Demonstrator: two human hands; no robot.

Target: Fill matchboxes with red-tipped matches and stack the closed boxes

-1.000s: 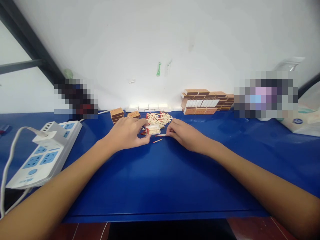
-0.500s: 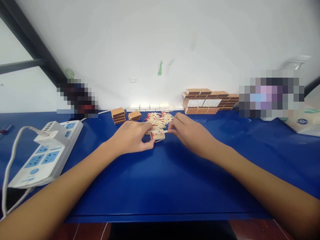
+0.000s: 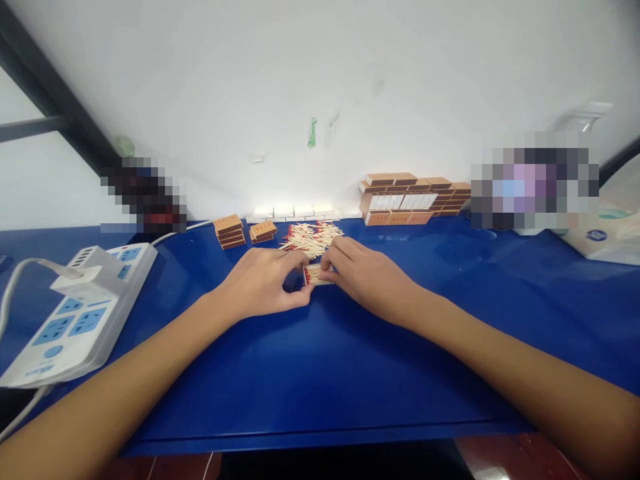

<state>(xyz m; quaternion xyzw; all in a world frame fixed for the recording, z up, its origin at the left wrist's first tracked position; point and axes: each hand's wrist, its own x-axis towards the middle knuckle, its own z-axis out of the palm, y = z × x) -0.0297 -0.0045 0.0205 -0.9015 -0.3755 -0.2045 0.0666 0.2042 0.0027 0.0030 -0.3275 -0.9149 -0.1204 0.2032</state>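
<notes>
A small white matchbox tray (image 3: 313,275) filled with red-tipped matches lies on the blue table between my hands. My left hand (image 3: 273,283) grips the tray's left end between thumb and fingers. At the tray's right end, my right hand (image 3: 353,270) has its thumb and fingers pinched together over the matches; what is between the fingertips is too small to tell. Just behind, a loose pile of matches (image 3: 313,238) is spread on the table.
Brown matchboxes (image 3: 229,231) are stacked at left, with a smaller stack (image 3: 263,231) beside them. White trays (image 3: 293,213) line the wall. A larger matchbox stack (image 3: 400,217) stands right. A power strip (image 3: 113,313) with a white cable lies left; a tissue pack (image 3: 600,233) is far right.
My right hand has moved left, from holding matches beside the tray to touching those in it. My left hand still holds the tray. The view has shifted slightly.
</notes>
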